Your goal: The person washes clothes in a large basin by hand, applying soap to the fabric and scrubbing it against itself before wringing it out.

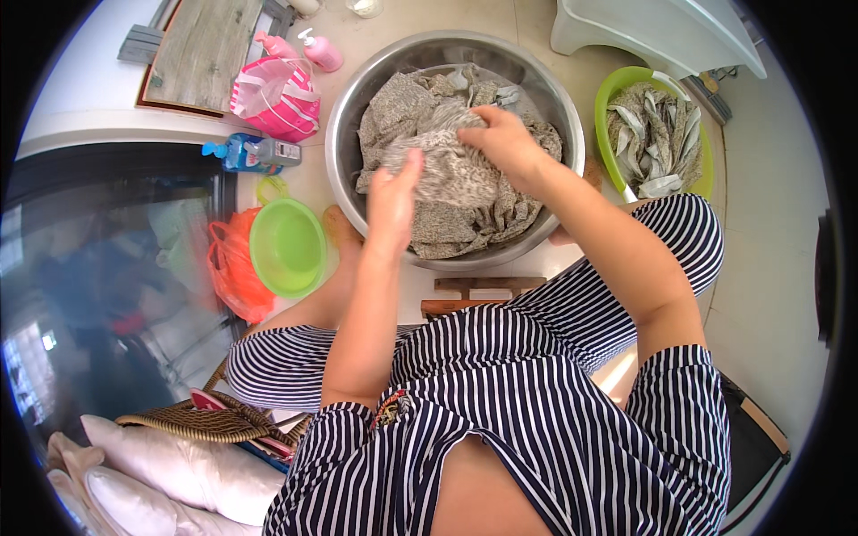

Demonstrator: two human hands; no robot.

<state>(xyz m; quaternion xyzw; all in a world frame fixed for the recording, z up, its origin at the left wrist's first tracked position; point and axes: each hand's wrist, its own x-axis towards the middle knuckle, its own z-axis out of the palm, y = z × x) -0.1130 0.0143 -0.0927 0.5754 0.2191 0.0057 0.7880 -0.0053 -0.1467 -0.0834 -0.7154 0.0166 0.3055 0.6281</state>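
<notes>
A large stainless steel basin (pixel 345 167) stands on the floor between my feet, filled with wet-looking speckled grey-beige cloth (pixel 399 100). Over its middle, a bunched fold of the same cloth (pixel 456 167) is raised and blurred by motion. My right hand (pixel 499 141) grips the upper right part of this fold between thumb and fingers. On the fold's left side is my left hand (pixel 395 194), thumb up against the cloth; its fingers are partly hidden, and the cloth appears held between both hands.
At right sits a green basin (pixel 603 141) with more speckled cloth, below a white plastic stool (pixel 643 27). Leftward are a green bowl (pixel 288 248), an orange plastic bag (pixel 241 268), a pink bag (pixel 278 100), a blue bottle (pixel 238 153) and a pink pump bottle (pixel 323 53).
</notes>
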